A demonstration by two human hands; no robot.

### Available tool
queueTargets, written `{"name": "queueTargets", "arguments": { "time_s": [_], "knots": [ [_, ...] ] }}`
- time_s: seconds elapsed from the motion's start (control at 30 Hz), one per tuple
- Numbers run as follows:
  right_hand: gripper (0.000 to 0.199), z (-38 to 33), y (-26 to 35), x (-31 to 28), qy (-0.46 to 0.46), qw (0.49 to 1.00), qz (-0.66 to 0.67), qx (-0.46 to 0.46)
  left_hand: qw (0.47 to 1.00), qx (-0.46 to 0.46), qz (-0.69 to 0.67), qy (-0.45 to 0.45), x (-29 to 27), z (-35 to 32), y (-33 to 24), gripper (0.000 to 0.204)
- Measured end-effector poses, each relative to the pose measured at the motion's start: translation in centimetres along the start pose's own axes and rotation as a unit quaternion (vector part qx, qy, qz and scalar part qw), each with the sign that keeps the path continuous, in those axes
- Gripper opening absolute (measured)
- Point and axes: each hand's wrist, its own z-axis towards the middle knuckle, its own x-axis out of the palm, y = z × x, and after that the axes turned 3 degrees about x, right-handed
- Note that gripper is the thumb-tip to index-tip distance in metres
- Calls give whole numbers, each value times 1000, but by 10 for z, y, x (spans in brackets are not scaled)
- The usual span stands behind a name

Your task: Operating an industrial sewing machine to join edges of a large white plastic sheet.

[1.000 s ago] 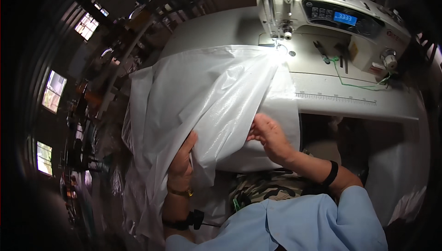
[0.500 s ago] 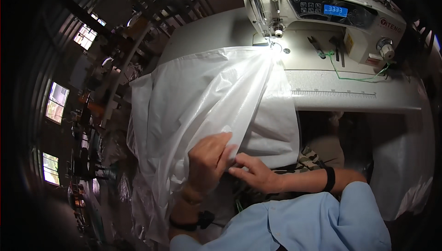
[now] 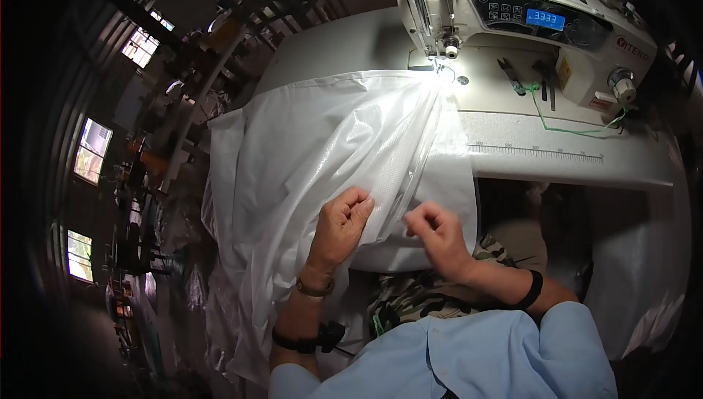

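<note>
Nearer me than the sewing machine (image 3: 512, 29), my left hand (image 3: 340, 227) is curled against the white sheet (image 3: 293, 143), my right hand (image 3: 441, 241) loosely curled. Whether either grips, I can't tell.

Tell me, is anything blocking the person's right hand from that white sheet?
Nothing visible stands between the right hand and the white sheet; whether they touch is unclear. The dark snips lie farther right, on the sewing machine's bed.

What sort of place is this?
Probably a sewing workshop: there's a lit white sewing machine, a large white sheet reaching to its needle area, and small dark snips lying on the machine's bed.
</note>
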Motion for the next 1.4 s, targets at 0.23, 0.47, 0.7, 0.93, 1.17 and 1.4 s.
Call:
{"name": "queueTargets", "arguments": {
  "time_s": [0.23,0.47,0.7,0.93,1.17,1.4],
  "knots": [
    [36,12,-15,11,-12,956,240,169,999,-11,-35,16,4,1,-8,15],
    [15,-13,16,-2,134,960,237,61,998,-26,-57,15,-2,4,-3,11],
    [16,-2,3,7,29,966,216,139,996,-32,-80,26,4,4,3,10],
    [11,10,-16,13,47,956,277,82,999,-15,-40,13,-1,4,1,13],
    [18,4,-9,15,148,891,412,123,998,23,-43,40,5,7,9,12],
    [17,3,-22,8,45,942,308,125,985,-85,-138,58,0,7,12,17]
  ]
}}
